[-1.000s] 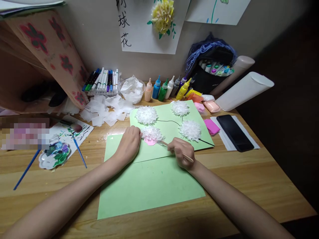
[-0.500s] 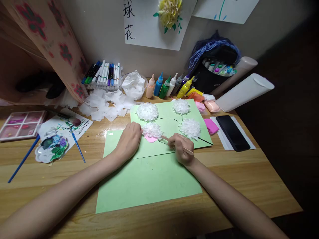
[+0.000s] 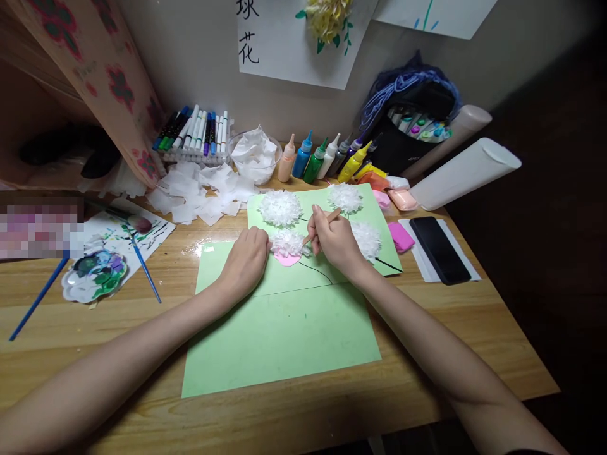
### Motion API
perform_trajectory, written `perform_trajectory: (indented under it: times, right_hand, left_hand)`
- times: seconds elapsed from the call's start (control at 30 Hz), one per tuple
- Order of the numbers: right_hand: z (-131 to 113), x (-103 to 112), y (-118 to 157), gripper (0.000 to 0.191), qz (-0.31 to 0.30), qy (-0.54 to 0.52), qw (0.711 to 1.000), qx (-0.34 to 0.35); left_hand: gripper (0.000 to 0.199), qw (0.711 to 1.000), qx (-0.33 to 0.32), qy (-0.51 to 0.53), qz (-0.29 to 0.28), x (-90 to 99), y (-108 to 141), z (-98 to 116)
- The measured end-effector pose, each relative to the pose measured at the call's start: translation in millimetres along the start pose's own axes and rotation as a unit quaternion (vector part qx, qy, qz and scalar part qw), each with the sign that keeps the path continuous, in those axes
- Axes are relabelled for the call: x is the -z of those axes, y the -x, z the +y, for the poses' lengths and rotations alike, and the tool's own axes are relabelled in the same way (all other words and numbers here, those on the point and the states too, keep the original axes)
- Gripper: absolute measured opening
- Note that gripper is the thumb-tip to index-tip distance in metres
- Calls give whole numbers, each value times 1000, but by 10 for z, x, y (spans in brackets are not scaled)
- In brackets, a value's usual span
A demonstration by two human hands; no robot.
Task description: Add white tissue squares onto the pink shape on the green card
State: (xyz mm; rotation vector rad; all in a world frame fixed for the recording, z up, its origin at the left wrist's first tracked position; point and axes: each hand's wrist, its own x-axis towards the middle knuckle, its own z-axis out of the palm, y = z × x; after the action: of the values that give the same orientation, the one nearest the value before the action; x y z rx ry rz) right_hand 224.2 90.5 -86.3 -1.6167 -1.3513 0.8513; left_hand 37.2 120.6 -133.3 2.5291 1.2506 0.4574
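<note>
The head view looks from the person's own head, above the near side of the table, facing forward and down. It sits close: the left arm and right arm enter from the near corners, with both hands mid-scene. It reaches the far wall, cutting off its sheets.

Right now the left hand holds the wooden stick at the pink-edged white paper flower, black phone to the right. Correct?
Wrong hand: the head view shows the right hand holding the wooden stick at the pink-edged white paper flower. The black phone is to the right.
</note>
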Motion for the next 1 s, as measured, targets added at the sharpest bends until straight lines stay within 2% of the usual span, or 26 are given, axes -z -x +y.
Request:
perform_trajectory:
  times: [0.17,0.37,0.77,1.0]
  right_hand:
    - [140,57,201,51,18,-45,996,72]
    - [311,134,379,51,56,-34,990,127]
    - [276,61,278,49,-1,-5,994,111]
    - [20,-39,69,53,16,31,998,44]
  left_hand:
    - [23,1000,0,-2,-3,-1,3,0]
    - [21,1000,5,-19,-10,16,-1,18]
    - [21,1000,10,-8,-11,11,1,22]
    - [22,1000,11,27,-2,-4,5,14]
